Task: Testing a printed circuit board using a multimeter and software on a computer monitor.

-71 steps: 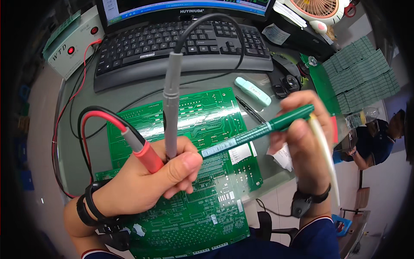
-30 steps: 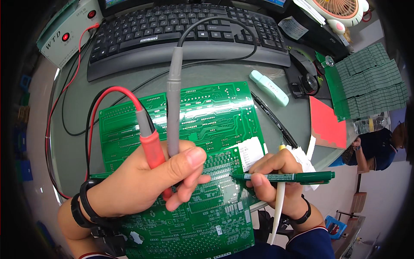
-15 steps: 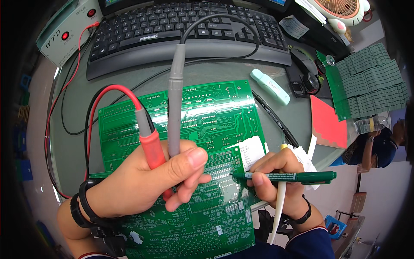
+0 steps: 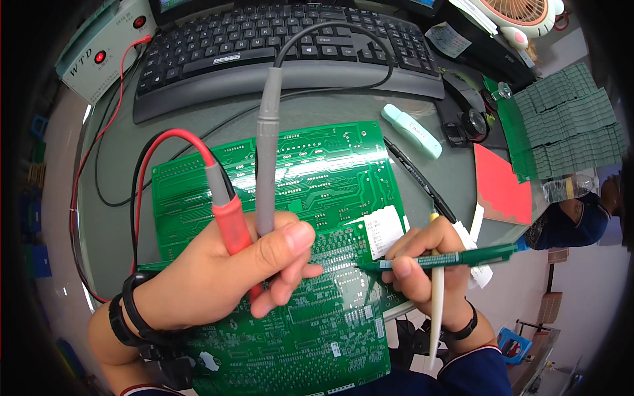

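While the left hand (image 4: pixel 221 277) has barely budged, fingers still wrapped around the gray probe (image 4: pixel 267 152) and red probe (image 4: pixel 230 218), the right hand (image 4: pixel 417 280) just tipped the back end of the green pen (image 4: pixel 472 256) up a bit, and the white stick (image 4: pixel 436 323) tucked in there swung along. Right fingers are pinching the pen, tip down by the front green board (image 4: pixel 297 336) on the surface (image 4: pixel 330 109), can't tell if it's touching. My read: that little tilt means pen work on the board is underway, probes just parked meanwhile.
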`<state>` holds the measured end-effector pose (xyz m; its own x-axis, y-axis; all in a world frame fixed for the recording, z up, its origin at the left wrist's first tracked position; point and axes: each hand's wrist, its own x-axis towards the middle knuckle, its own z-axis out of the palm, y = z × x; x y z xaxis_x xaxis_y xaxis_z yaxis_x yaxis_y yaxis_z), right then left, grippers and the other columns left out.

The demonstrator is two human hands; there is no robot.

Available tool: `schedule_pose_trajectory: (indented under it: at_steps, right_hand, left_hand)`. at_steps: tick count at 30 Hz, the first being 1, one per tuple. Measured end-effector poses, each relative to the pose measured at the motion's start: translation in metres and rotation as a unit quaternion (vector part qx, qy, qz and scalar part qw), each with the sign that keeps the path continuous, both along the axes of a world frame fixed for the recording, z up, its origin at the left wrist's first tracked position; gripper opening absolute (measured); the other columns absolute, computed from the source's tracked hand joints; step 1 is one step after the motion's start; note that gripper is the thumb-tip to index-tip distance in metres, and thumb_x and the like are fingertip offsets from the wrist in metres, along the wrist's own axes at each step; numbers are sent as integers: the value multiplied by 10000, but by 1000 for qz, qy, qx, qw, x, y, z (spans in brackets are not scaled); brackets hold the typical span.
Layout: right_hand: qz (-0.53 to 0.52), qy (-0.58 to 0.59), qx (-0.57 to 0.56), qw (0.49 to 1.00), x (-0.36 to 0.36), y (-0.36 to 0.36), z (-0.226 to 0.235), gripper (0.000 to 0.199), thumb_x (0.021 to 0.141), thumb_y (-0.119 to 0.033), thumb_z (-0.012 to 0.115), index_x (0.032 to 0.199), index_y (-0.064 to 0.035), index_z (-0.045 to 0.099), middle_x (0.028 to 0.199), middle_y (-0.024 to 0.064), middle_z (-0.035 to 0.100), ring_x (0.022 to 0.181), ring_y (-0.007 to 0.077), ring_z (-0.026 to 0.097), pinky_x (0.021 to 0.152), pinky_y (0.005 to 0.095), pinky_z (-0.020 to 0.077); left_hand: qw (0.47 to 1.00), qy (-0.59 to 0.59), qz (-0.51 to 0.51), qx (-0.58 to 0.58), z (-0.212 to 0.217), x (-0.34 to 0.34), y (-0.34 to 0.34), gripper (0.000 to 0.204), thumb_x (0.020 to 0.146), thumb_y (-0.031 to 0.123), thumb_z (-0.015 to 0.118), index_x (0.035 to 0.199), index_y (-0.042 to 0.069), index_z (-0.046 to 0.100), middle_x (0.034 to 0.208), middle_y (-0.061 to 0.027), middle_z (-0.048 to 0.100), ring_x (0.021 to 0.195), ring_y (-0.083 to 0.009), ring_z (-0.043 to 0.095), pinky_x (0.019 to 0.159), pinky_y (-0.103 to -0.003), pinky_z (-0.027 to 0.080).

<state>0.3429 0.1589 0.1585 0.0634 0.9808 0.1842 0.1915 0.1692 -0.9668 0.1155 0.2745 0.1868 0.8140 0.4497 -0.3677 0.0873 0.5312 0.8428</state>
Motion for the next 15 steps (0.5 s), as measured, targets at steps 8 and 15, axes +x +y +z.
schedule_pose_trajectory:
  at_steps: [8, 15]
  right_hand:
    - [20, 251, -141, 957, 6, 14, 35, 160, 949, -138, 611, 988, -29, 500, 762, 90, 648, 585, 73, 579, 482, 191, 461]
    - [59, 263, -148, 952, -6, 14, 52, 169, 962, -164, 606, 1004, -31, 510, 780, 89, 655, 599, 75, 585, 497, 204, 469]
  left_hand:
    - [996, -47, -76, -8, 9, -2, -3, 317, 1028, 271, 422, 839, 30, 504, 690, -15, 506, 527, -61, 491, 987, -477, 481]
    - [993, -34, -114, 7, 20, -6, -7, 329, 1020, 322, 458, 868, 40, 532, 697, 14, 501, 539, -44, 464, 997, -441, 476]
